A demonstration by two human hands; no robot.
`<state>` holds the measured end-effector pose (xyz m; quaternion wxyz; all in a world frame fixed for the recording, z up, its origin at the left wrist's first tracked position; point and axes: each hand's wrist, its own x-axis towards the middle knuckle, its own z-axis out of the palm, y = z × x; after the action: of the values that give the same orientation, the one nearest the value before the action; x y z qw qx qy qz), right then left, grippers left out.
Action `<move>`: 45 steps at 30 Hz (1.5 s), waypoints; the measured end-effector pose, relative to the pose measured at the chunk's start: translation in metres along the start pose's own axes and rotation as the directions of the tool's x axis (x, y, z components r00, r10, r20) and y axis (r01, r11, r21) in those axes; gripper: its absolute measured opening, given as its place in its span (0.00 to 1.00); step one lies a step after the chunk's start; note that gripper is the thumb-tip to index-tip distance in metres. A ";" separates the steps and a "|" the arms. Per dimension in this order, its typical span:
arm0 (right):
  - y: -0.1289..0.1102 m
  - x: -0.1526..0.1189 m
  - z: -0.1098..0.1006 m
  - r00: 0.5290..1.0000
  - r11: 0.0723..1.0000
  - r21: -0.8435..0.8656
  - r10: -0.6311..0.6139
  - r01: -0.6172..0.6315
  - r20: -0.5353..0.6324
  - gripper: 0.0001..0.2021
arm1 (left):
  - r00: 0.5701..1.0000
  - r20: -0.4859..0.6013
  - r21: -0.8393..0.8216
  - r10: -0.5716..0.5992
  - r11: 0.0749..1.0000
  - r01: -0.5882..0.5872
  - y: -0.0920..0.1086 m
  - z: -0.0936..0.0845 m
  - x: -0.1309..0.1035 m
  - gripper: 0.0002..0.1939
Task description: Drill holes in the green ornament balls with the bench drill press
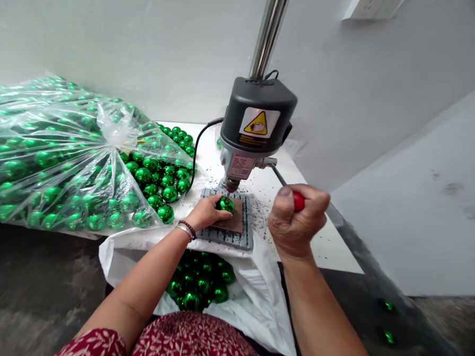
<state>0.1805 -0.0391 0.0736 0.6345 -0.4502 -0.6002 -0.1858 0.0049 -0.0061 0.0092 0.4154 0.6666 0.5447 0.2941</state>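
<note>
My left hand point(208, 212) grips a shiny green ball ornament point(225, 204) on a brown board point(235, 220), which lies on the grey slotted base point(247, 241) of a drill press point(260, 110). Right above the ball is the drill bit; whether it has entered the ball I cannot tell. My right hand point(298, 218) is closed round the red knob point(298, 201) of the drill press's feed lever point(278, 175).
A clear plastic bag point(118, 134) full of green balls covers the left of the white table point(329, 246). Loose green balls point(167, 193) lie beside it. An open white bag point(255, 290) with more balls hangs at the front edge. Dark shavings surround the base. Two balls point(388, 337) lie on the floor.
</note>
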 end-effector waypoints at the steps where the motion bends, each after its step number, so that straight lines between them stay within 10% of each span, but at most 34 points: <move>1: 0.001 -0.003 0.000 1.000 1.000 0.011 0.003 -0.003 0.003 0.03 | 1.000 -0.005 -0.008 -0.007 1.000 0.007 0.000 0.000 0.000 0.18; 7: 0.002 -0.010 0.000 1.000 0.999 0.047 0.018 -0.018 0.010 0.04 | 1.000 -0.013 -0.007 0.006 1.000 -0.006 0.003 0.000 -0.002 0.17; 17: -0.017 0.103 0.019 0.926 0.939 0.006 0.339 -0.345 0.165 0.09 | 0.997 -0.073 0.041 0.034 0.999 -0.031 0.003 -0.006 -0.027 0.27; 31: -0.016 0.099 0.022 0.906 0.913 -0.074 0.408 -0.402 0.111 0.06 | 0.998 0.067 0.151 -0.008 0.988 -0.002 -0.023 -0.050 -0.097 0.35; 37: -0.009 0.093 0.024 0.942 0.942 -0.071 0.331 -0.327 0.050 0.13 | 0.934 -0.331 0.641 -0.135 0.694 0.328 -0.024 -0.077 -0.086 0.19; 45: -0.008 0.090 0.022 0.956 0.956 -0.056 0.291 -0.289 0.039 0.14 | 0.942 -0.230 0.787 -0.245 0.522 0.328 -0.027 -0.080 -0.086 0.26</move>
<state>0.1802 0.0022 0.1574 0.6292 -0.5533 -0.5376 -0.0947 -0.0958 -0.0692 0.0294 0.0788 0.6689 0.7384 -0.0330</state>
